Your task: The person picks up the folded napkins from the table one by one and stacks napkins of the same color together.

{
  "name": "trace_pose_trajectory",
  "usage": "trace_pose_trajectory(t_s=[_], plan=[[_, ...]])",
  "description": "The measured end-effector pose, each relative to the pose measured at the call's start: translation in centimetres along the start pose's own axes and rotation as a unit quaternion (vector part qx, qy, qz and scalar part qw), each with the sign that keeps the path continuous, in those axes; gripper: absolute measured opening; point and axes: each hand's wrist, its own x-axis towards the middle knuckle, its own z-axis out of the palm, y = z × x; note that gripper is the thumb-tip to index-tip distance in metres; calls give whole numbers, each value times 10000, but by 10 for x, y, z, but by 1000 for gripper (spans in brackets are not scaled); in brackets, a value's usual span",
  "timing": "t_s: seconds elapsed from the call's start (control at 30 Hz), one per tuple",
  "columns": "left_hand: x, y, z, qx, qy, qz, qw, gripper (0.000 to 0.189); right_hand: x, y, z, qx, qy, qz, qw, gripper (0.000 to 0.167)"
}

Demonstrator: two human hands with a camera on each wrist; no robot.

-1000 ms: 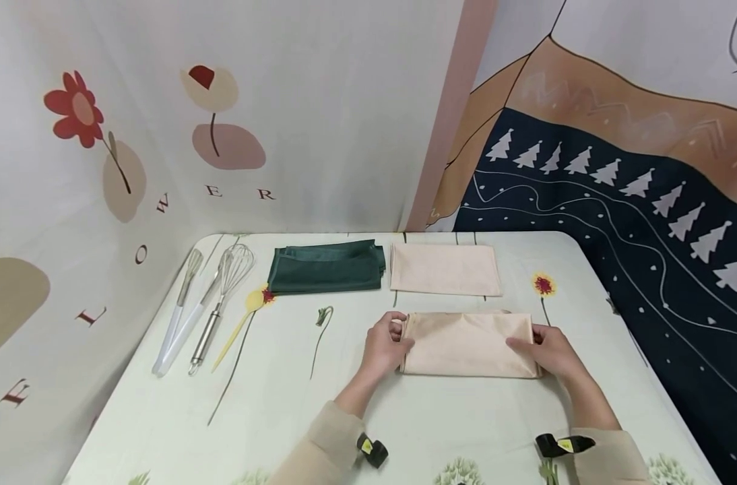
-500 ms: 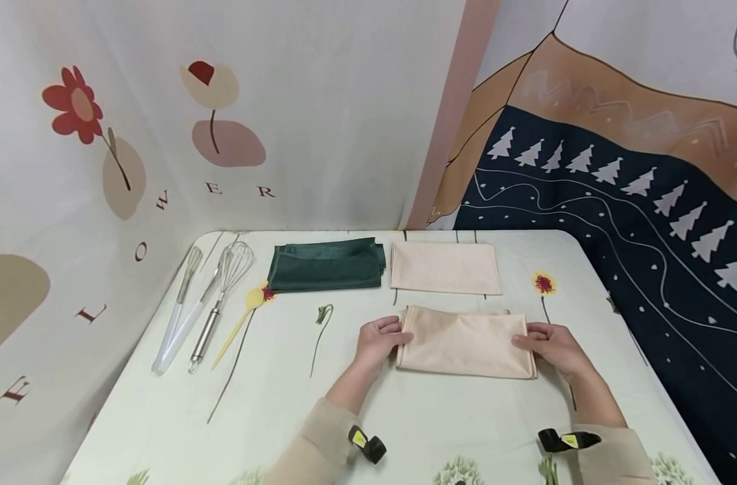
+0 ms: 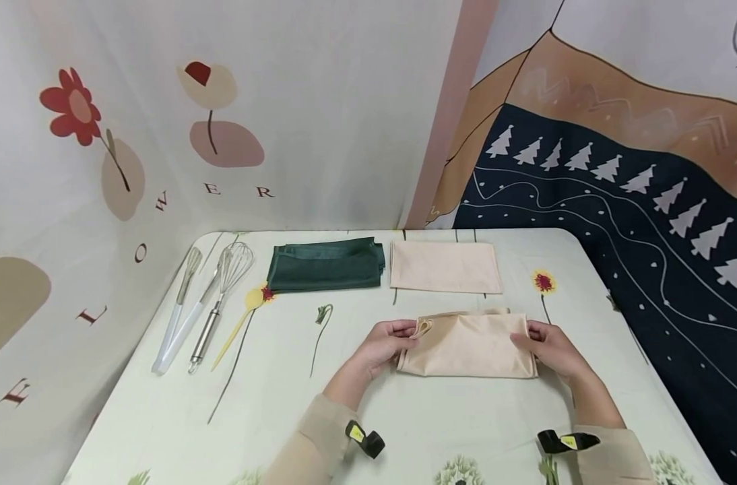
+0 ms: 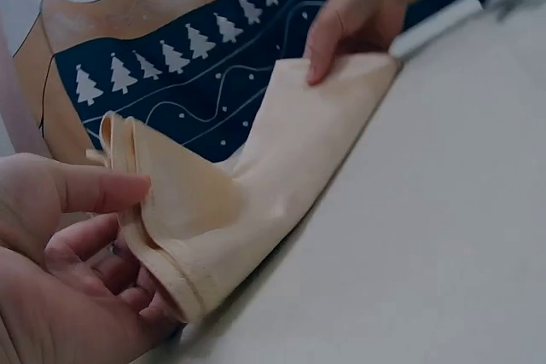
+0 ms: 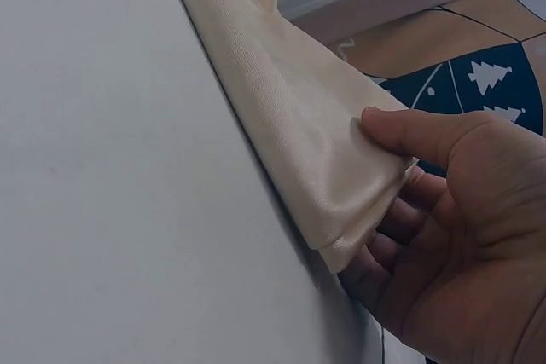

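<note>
A folded peach cloth (image 3: 465, 347) lies at the front middle of the table between both hands. My left hand (image 3: 385, 347) pinches its left end, thumb on top and fingers beneath. In the left wrist view that end of the cloth (image 4: 205, 210) is lifted and bent, its stacked layers showing at the edge. My right hand (image 3: 553, 349) pinches the opposite end, thumb over the top layer. The right wrist view shows the cloth's corner (image 5: 316, 159) raised between thumb and fingers, with the fingertips hidden under it.
Behind lie a folded dark green cloth (image 3: 326, 267) and a second folded peach cloth (image 3: 444, 268). On the left are a whisk (image 3: 213, 323), a yellow spoon (image 3: 241, 323) and tongs (image 3: 180, 316). The table (image 3: 271, 424) has a flower-printed cover; printed curtains hang behind it.
The cloth's left end has been bent up and inward, with a curled fold now showing by the left thumb. The left hand has shifted slightly right over the last half second; the right stays nearly still.
</note>
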Motion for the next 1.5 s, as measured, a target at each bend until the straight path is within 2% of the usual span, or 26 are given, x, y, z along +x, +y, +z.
trace_pose_trajectory(t_s=[0.07, 0.17, 0.3, 0.4, 0.53, 0.67, 0.9, 1.03, 1.33, 1.5], plan=[[-2, 0, -1, 628, 39, 209, 9978, 39, 0, -1, 0, -19, -2, 32, 10000, 51], [-4, 1, -1, 1408, 150, 436, 9890, 34, 0, -3, 2, -96, 26, 160, 9998, 53], [-4, -2, 0, 1903, 196, 539, 9801, 31, 4, -7, 4, -11, -52, 306, 9995, 50], [-3, -5, -1, 2012, 386, 554, 9772, 28, 7, -11, 6, 126, -170, 190, 9996, 46], [-4, -7, -2, 2007, 724, 532, 9755, 22, 5, -9, 7, 187, -170, 145, 9996, 49], [-4, -7, -5, 2096, 848, 497, 9728, 22, 1, -4, 4, 241, -235, 245, 9991, 53], [-1, -6, -7, 2538, 1061, 520, 9600, 21, 1, 4, -2, 355, -407, 51, 9985, 54], [-1, -7, -8, 2697, 1137, 520, 9548, 16, 2, 7, -1, 377, -374, 45, 9986, 54], [-3, -9, -14, 2714, 1070, 772, 9534, 15, 3, 9, 0, 542, -245, 191, 9980, 55], [-6, -11, -18, 2756, 1006, 785, 9528, 17, 0, 10, -4, 633, -482, 348, 9962, 53]])
